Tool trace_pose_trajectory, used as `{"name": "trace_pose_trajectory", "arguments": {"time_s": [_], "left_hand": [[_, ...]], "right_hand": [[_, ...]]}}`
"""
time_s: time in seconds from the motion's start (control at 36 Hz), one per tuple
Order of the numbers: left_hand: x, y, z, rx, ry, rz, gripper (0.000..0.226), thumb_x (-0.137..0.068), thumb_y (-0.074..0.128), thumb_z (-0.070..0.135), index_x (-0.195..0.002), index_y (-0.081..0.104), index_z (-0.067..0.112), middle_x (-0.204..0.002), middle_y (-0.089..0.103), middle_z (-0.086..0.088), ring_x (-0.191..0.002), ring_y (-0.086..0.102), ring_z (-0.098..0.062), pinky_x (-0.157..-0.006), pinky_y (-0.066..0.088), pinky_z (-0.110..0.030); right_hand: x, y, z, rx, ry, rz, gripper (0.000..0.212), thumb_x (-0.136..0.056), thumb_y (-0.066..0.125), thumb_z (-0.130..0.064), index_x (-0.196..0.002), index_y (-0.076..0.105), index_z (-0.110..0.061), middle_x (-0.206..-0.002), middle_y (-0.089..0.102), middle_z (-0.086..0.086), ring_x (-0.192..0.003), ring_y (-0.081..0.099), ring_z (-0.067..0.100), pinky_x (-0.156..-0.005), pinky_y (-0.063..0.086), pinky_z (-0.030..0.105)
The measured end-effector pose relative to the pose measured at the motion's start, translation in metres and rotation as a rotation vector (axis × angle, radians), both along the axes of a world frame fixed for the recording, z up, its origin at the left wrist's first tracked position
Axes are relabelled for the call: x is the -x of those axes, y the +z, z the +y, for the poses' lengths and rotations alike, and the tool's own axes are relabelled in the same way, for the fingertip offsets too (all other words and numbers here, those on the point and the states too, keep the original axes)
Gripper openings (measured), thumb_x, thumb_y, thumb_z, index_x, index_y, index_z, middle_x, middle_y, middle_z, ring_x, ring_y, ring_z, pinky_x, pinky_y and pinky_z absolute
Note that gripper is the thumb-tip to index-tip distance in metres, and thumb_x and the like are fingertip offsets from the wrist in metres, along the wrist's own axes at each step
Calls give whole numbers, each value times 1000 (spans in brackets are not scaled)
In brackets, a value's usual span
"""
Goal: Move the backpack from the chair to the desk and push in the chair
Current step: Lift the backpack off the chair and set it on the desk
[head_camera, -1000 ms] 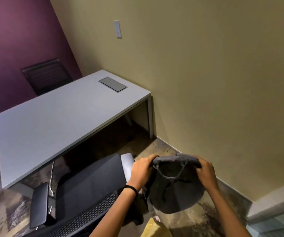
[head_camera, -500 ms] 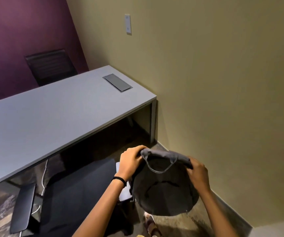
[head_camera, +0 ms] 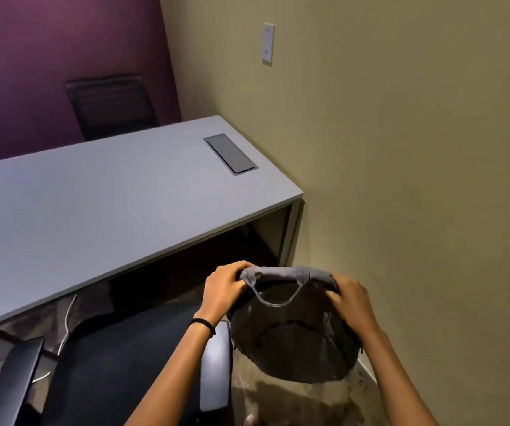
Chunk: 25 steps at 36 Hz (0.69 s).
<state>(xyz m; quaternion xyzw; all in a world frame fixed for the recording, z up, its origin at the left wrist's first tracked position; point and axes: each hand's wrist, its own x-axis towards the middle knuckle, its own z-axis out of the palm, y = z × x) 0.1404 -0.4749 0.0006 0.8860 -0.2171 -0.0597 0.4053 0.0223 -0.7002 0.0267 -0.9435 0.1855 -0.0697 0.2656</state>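
Gripping the backpack (head_camera: 293,336) by its top edge, left hand (head_camera: 221,292) and right hand (head_camera: 350,298) closed on the fabric; hanging clear of the chair (head_camera: 118,364), just beside the worktop (head_camera: 100,210).

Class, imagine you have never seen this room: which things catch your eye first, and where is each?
First, the dark grey backpack, held up at lower right by its top edge in the left hand and right hand, off the black office chair at lower left. Next, the bare grey desk across the middle, its cable hatch near the tan wall.
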Motion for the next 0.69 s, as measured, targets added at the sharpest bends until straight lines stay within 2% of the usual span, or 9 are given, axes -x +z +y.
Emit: {"name": "trace_pose_trajectory", "arguments": {"time_s": [0.08, 0.17, 0.22, 0.33, 0.47, 0.56, 0.64, 0.69], "left_hand": [[-20, 2, 0, 26, 29, -1, 13, -87, 61, 27, -98, 67, 32, -98, 71, 9, -84, 59, -2, -80, 50, -19], [-32, 7, -1, 49, 20, 7, 14, -87, 61, 28, -99, 66, 33, -96, 67, 12, -79, 55, 5, -75, 42, -9], [-44, 12, -1, 72, 2, 30, 14, -88, 60, 31, -100, 65, 34, -97, 65, 15, -83, 55, 6, -78, 44, -12], [-65, 16, 1, 66, -125, 138, 23, -88, 59, 30, -111, 60, 34, -106, 61, 18, -100, 58, -5, -93, 48, -30], [-83, 15, 1, 89, -127, 175, 36, -85, 62, 37, -120, 54, 34, -122, 62, 10, -109, 57, -9, -100, 47, -36], [-98, 18, -1, 116, -66, 143, 38, -85, 62, 41, -122, 52, 37, -127, 60, 8, -110, 55, -7, -101, 47, -35], [-112, 23, -2, 168, -61, 165, 39, -86, 58, 44, -119, 39, 55, -124, 50, 21, -107, 50, 0, -95, 44, -23], [-123, 25, -3, 184, -69, 179, 37, -91, 51, 42, -123, 36, 50, -123, 43, 24, -109, 45, 2, -93, 38, -19]], "right_hand": [[-27, 4, -5, 22, 33, -31, 25, -82, 60, -8, -106, 66, -11, -100, 71, 13, -89, 65, 32, -70, 43, 28], [-46, 8, -9, 44, 44, -53, 25, -80, 61, -7, -104, 66, -13, -98, 72, 15, -87, 66, 34, -74, 51, 37], [-60, 12, -13, 64, 62, -77, 27, -79, 61, -5, -104, 66, -12, -97, 72, 15, -86, 66, 34, -74, 52, 38], [-83, 23, -23, 98, 59, -114, 24, -82, 60, -4, -105, 66, -8, -97, 72, 17, -84, 66, 34, -72, 46, 30], [-112, 35, -32, 146, 69, -154, 22, -83, 56, -6, -104, 65, -3, -95, 70, 22, -83, 66, 38, -71, 47, 34], [-132, 44, -33, 182, 85, -206, 25, -83, 55, -5, -106, 64, -3, -96, 70, 23, -83, 66, 39, -72, 47, 34], [-157, 52, -42, 267, 79, -194, 29, -79, 61, -1, -108, 63, -3, -95, 69, 27, -83, 64, 44, -71, 51, 44], [-175, 57, -51, 305, 73, -184, 29, -79, 62, -4, -107, 63, -4, -95, 68, 28, -85, 63, 45, -70, 50, 46]]}}
